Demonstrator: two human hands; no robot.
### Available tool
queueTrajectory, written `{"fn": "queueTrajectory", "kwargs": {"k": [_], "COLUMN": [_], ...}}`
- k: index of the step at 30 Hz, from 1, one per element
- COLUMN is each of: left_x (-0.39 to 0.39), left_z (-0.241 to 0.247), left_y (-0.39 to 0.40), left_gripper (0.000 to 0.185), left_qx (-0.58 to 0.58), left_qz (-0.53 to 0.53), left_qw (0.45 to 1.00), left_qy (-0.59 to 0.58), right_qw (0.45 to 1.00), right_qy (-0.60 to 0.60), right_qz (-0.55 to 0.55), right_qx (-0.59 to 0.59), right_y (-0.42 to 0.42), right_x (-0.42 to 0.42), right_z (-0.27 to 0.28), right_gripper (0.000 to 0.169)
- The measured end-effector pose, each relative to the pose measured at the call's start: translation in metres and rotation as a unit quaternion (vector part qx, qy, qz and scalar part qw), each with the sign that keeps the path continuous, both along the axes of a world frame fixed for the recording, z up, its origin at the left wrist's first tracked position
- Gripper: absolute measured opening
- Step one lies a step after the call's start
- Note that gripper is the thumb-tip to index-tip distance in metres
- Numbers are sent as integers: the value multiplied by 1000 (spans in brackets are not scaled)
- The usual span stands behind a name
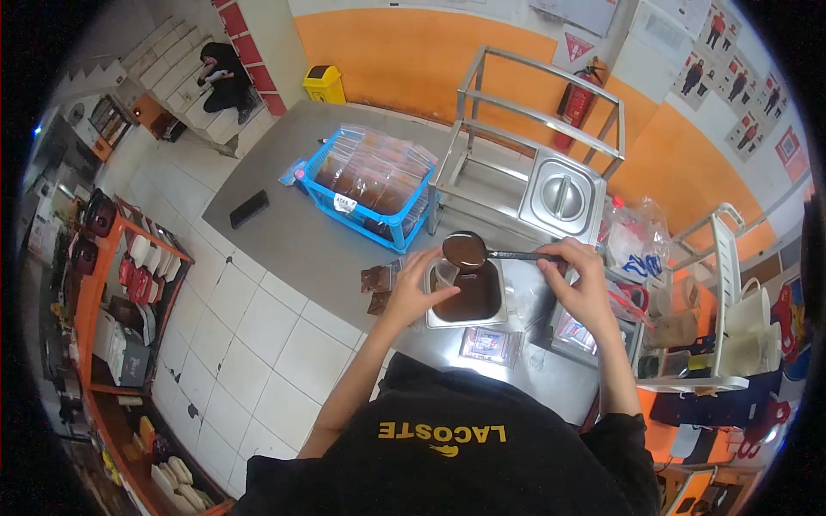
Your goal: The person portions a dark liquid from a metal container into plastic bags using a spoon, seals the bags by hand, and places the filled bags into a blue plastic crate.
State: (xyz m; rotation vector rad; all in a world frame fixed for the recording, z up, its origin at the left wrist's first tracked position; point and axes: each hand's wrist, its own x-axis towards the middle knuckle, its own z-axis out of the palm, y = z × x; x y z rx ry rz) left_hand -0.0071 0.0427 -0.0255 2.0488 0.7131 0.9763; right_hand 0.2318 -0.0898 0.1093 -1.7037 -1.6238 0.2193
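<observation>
My right hand [576, 277] grips the black handle of a ladle [464, 250], whose bowl is filled with dark brown sauce. The bowl is held over the far left edge of a square steel pan [497, 316] of brown liquid. In my left hand [413, 287] is a small clear plastic cup [445, 273], held over the same pan just below the ladle bowl. Small filled sachets [377, 280] lie left of my left hand. Flat plastic bags with a printed label [488, 346] lie in front of the pan.
A blue plastic basket [361, 226] holds bags of brown sauce. Behind the pan stand a steel rack [542, 116] and a lidded steel container [563, 197]. A phone [249, 209] lies on the steel table [284, 238]. A white shelf [723, 290] with jugs stands right. A person [226, 80] sits on stairs.
</observation>
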Motion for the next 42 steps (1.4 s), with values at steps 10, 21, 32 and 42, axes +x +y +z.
{"fn": "queueTrajectory", "kwargs": {"k": [10,21,32,42], "left_x": [-1,-3,-13,-32], "left_z": [-5,-2,-22,26], "left_y": [-1,-1,-7,-23], "left_gripper": [71,69,57,18], "left_qx": [19,41,-13,185], "left_qz": [-15,-11,41,-22], "left_qw": [1000,999,998,976], "left_qy": [11,5,49,116], "right_qw": [993,992,940,997], "right_qy": [-110,-109,268,-66], "right_qz": [22,3,-25,2], "right_qx": [49,56,-207,-38], "right_y": [3,4,-13,-20], "right_x": [-5,-9,24,-53], "right_z": [-10,-20,-160,-103], "right_gripper": [14,16,24,44]}}
